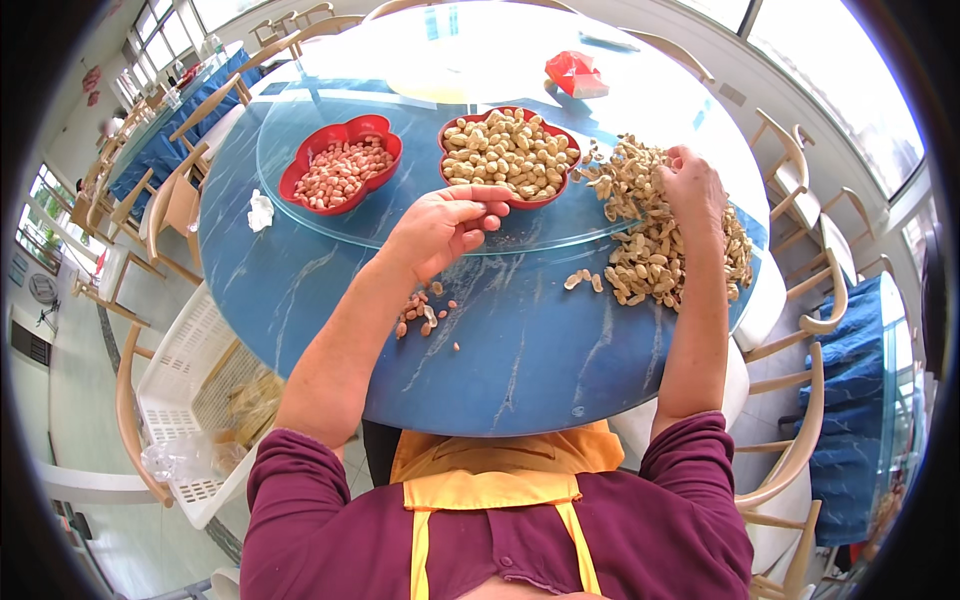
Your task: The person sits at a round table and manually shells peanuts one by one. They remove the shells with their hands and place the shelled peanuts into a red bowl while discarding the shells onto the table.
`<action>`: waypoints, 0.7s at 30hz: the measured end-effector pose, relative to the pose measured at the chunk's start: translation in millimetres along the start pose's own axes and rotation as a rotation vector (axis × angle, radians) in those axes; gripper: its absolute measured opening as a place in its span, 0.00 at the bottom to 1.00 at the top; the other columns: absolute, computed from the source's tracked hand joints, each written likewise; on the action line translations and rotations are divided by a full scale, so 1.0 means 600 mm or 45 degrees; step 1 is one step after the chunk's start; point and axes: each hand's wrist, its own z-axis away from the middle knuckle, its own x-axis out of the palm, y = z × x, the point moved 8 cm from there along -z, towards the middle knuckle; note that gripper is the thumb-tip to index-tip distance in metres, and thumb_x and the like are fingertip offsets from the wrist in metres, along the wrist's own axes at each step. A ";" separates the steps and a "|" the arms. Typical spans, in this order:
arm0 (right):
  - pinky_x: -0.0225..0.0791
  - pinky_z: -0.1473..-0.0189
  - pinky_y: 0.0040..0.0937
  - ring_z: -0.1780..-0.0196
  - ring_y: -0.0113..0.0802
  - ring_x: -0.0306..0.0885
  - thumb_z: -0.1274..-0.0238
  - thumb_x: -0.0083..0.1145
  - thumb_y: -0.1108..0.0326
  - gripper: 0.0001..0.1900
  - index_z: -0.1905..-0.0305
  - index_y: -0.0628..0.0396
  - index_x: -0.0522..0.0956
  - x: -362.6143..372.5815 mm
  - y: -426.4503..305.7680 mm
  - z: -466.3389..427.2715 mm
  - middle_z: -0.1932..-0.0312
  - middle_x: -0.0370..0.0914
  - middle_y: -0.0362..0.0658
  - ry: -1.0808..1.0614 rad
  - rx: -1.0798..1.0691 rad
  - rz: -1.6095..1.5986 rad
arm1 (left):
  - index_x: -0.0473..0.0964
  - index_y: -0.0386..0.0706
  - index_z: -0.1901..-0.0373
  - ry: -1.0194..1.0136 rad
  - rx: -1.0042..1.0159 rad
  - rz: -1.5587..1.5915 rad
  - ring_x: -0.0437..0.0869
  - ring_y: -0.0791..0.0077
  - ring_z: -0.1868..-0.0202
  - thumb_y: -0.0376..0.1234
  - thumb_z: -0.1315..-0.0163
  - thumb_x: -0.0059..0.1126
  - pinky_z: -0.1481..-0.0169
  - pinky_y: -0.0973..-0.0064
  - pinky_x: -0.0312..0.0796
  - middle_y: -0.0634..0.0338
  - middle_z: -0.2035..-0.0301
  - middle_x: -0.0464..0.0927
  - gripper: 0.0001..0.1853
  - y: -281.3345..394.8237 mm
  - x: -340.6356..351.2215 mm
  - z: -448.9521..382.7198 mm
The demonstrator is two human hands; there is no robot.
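Observation:
My left hand [448,225] hovers at the front rim of a red scalloped bowl [571,139] heaped with unshelled peanuts [504,148]. Its fingers are curled towards the thumb; whether anything small sits between them is hidden. My right hand [691,184] is over a large pile of empty peanut shells [645,255] at the right, its fingertips against the upper part. What those fingers hold cannot be made out. A second red scalloped bowl [300,166] on the left contains shelled peanut kernels [341,174]. Below my left wrist lie several loose kernels [412,306] with shell bits.
Both bowls stand on a glass turntable [420,225] on a round blue marbled table [495,360]. A crumpled red packet [576,75] lies farther back, a white tissue [260,211] at left. A white plastic crate [191,375] is beside the table; wooden chairs [814,292] surround it.

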 end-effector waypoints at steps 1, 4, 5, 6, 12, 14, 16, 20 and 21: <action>0.71 0.49 0.40 0.53 0.43 0.81 0.39 0.54 0.61 0.14 0.50 0.49 0.80 -0.002 -0.001 0.002 0.58 0.83 0.47 0.000 0.007 -0.026 | 0.73 0.30 0.45 0.000 0.002 -0.004 0.76 0.79 0.65 0.22 0.33 0.41 0.70 0.87 0.69 0.55 0.59 0.78 0.17 0.001 0.001 0.000; 0.71 0.49 0.39 0.54 0.42 0.82 0.39 0.55 0.60 0.15 0.49 0.49 0.80 0.002 0.007 -0.008 0.57 0.83 0.46 -0.012 0.065 -0.225 | 0.73 0.29 0.45 0.005 0.010 -0.013 0.76 0.80 0.65 0.22 0.33 0.41 0.70 0.87 0.69 0.55 0.59 0.78 0.17 0.004 0.004 0.003; 0.71 0.49 0.39 0.54 0.42 0.82 0.39 0.55 0.60 0.14 0.50 0.49 0.81 0.000 0.009 -0.007 0.58 0.83 0.46 -0.013 0.071 -0.247 | 0.73 0.29 0.45 0.007 0.011 -0.015 0.76 0.80 0.65 0.22 0.33 0.41 0.70 0.87 0.69 0.55 0.59 0.77 0.17 0.004 0.003 0.003; 0.71 0.50 0.39 0.55 0.42 0.82 0.39 0.55 0.60 0.14 0.51 0.49 0.81 -0.003 0.011 -0.006 0.58 0.83 0.46 -0.013 0.078 -0.267 | 0.73 0.29 0.45 0.007 0.012 -0.015 0.76 0.80 0.65 0.22 0.33 0.41 0.70 0.88 0.68 0.55 0.60 0.77 0.17 0.004 0.003 0.003; 0.72 0.54 0.38 0.58 0.41 0.81 0.38 0.55 0.60 0.11 0.59 0.50 0.84 -0.009 0.011 -0.005 0.59 0.82 0.44 0.132 -0.015 -0.204 | 0.72 0.29 0.45 0.006 0.003 -0.002 0.76 0.80 0.65 0.21 0.33 0.40 0.71 0.88 0.69 0.55 0.60 0.77 0.17 0.003 0.003 0.001; 0.71 0.54 0.39 0.59 0.42 0.81 0.39 0.56 0.60 0.11 0.60 0.51 0.85 -0.013 -0.001 -0.002 0.59 0.82 0.43 0.172 -0.075 -0.277 | 0.72 0.29 0.45 0.000 0.003 -0.003 0.76 0.79 0.65 0.21 0.33 0.40 0.71 0.88 0.69 0.55 0.59 0.77 0.17 0.003 0.003 0.001; 0.71 0.54 0.39 0.60 0.42 0.81 0.40 0.58 0.59 0.11 0.60 0.52 0.85 -0.010 -0.031 0.001 0.58 0.81 0.43 0.121 -0.107 -0.454 | 0.72 0.29 0.45 -0.003 0.001 -0.001 0.76 0.79 0.65 0.21 0.33 0.40 0.70 0.88 0.69 0.54 0.59 0.78 0.17 0.003 0.002 0.000; 0.70 0.49 0.39 0.54 0.42 0.78 0.42 0.60 0.60 0.10 0.63 0.53 0.85 0.021 -0.124 0.010 0.56 0.81 0.43 -0.008 -0.478 -0.576 | 0.73 0.30 0.46 -0.011 0.019 0.017 0.77 0.80 0.66 0.21 0.33 0.41 0.70 0.87 0.70 0.55 0.60 0.79 0.16 0.004 -0.001 -0.001; 0.69 0.48 0.39 0.51 0.42 0.77 0.43 0.60 0.60 0.10 0.63 0.53 0.85 0.021 -0.148 0.016 0.56 0.80 0.43 0.006 -0.553 -0.511 | 0.74 0.30 0.47 -0.013 0.032 0.026 0.78 0.81 0.67 0.22 0.33 0.42 0.70 0.87 0.70 0.56 0.60 0.79 0.16 0.005 -0.003 0.000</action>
